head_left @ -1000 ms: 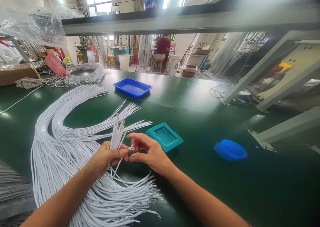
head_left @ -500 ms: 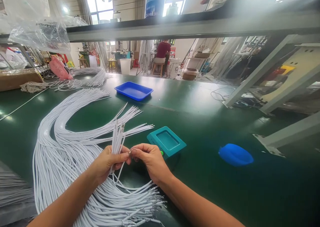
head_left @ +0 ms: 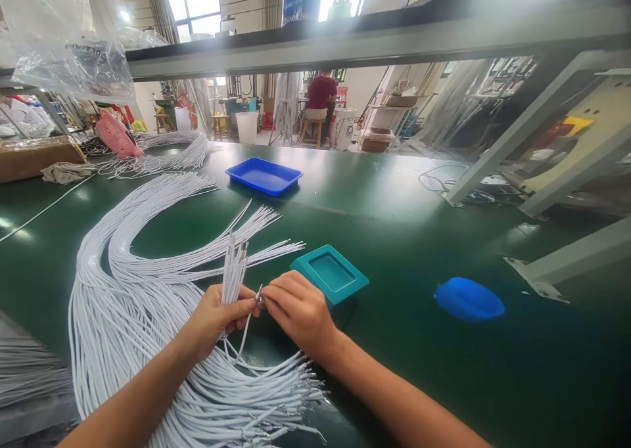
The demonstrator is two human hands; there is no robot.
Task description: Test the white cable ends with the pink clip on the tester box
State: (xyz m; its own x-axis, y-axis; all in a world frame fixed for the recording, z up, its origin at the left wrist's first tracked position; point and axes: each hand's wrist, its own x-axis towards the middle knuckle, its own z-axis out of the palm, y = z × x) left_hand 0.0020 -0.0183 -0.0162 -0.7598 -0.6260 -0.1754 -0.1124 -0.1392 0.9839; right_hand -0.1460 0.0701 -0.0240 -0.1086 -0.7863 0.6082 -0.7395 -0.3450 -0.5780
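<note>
My left hand is closed around a small bunch of white cables, whose tips point upward. Between its thumb and finger one cable end sticks out to the right. My right hand pinches a small shiny metal piece at that cable end; its exact kind is too small to make out. Below and left of both hands spreads a large pile of white cables, with metal-tipped ends fanned toward the front. A teal device with a recessed top stands just behind my right hand.
A blue tray lies farther back on the green table. To the right are a blue scoop-like dish and slanted metal shelf legs. A pink fan and more cables are at the back left. A person sits far behind.
My right hand has turned over, its back now more upward, and the shiny metal piece shows at the fingertips. The left hand keeps its bunch of cables. The view has shifted slightly.
</note>
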